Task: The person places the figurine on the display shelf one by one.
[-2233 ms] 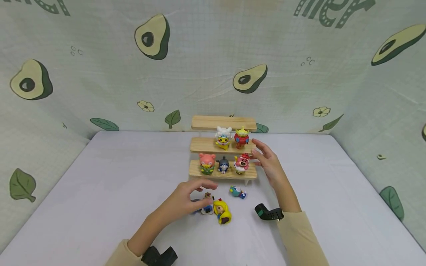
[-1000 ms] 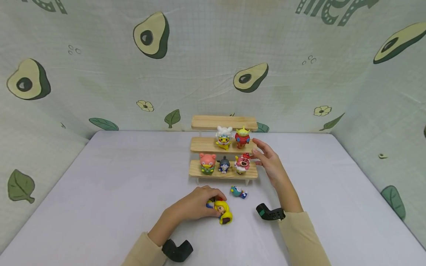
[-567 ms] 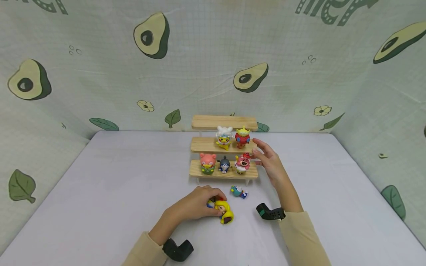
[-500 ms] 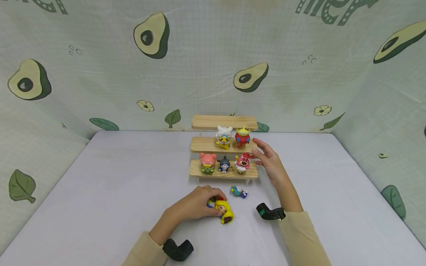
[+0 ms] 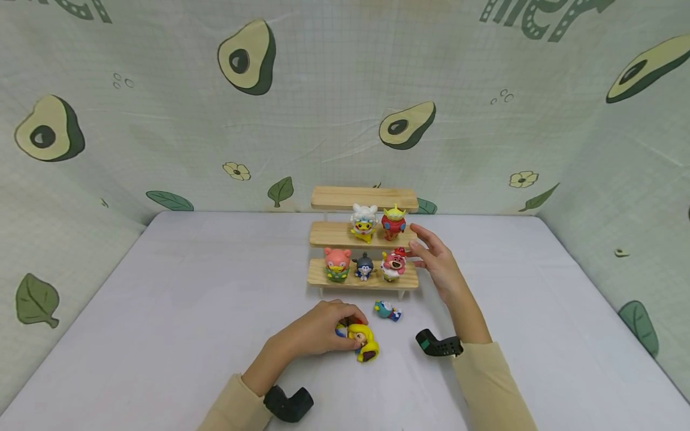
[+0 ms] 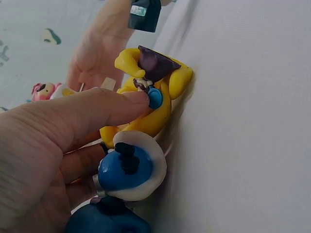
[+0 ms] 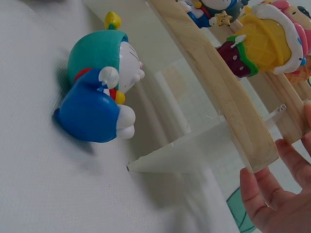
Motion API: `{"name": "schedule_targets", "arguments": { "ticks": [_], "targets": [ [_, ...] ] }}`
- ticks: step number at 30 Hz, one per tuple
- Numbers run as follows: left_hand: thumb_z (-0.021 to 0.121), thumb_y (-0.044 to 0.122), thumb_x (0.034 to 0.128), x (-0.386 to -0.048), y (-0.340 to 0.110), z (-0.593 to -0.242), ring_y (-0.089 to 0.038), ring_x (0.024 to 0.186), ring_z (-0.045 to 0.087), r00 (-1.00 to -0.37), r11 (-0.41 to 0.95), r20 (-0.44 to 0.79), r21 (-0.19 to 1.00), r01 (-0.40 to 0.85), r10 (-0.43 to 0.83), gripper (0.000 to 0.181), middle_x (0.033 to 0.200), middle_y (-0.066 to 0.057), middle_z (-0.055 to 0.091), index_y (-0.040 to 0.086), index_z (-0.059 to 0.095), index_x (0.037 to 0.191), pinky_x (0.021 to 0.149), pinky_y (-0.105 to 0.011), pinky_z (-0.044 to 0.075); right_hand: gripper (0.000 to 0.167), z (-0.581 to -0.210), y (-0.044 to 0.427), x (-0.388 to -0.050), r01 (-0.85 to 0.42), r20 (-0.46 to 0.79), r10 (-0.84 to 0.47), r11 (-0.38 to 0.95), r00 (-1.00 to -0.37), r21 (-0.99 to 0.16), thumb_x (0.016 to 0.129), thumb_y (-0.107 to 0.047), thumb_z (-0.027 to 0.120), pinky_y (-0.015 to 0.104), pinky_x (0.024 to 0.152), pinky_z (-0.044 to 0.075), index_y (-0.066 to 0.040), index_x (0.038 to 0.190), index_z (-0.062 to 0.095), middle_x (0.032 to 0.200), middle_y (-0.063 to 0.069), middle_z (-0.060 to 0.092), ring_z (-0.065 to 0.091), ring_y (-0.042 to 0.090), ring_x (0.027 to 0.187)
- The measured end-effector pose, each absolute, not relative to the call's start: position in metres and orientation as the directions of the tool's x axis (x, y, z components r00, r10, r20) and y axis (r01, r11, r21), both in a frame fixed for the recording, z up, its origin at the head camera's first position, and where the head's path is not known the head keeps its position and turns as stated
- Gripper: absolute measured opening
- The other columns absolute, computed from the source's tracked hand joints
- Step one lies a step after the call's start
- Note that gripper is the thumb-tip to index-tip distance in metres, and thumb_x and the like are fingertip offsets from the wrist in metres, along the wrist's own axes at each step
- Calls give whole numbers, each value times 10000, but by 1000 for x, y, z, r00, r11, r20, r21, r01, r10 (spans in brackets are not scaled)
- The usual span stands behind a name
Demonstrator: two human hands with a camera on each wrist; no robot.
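One yellow doll (image 5: 369, 348) is lying between thumb and fingers of my pinching left hand (image 5: 323, 329); my right hand (image 5: 439, 266), fingers spread, is touching the shelf (image 5: 330, 234).

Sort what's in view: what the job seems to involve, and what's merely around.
Likely the job's:
left hand, pinching yellow figurine
right hand, touching wooden shelf
five shelved figurines
teal-hooded figurine, lying loose
blue-and-white figurine beside the yellow one

Merely around:
avocado-print backdrop
white table cover
black wrist devices
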State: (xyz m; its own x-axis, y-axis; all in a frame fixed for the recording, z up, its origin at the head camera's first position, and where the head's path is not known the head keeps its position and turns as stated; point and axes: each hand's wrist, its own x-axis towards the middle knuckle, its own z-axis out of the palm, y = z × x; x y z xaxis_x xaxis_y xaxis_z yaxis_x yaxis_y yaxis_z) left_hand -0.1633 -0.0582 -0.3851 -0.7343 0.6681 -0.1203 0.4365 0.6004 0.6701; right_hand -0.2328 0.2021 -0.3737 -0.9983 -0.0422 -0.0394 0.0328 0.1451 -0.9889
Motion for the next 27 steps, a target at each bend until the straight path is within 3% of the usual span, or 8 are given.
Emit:
{"name": "schedule_targets", "arguments": {
  "ticks": [21,27],
  "targets": [
    [716,255,808,-163,-67,-370,-52,915,538,-750,531,-7,711,461,661,310,1017,98,613,201,611,1095,816,-257,477,579,-373,201,-232,42,-47,-31,163,-998,-986,928,-388,542,210,793,454,-197,1438,343,1518,17,263,542,126,1010],
    [707,277,818,-159,-69,-360,-51,925,553,-768,505,42,730,460,639,334,1072,107,608,213,592,1125,816,-272,495,587,-374,200,-233,44,-50,-33,161,-998,-986,925,-396,544,200,790,456,-198,1439,342,1520,18,255,512,221,1083]
  ]
}}
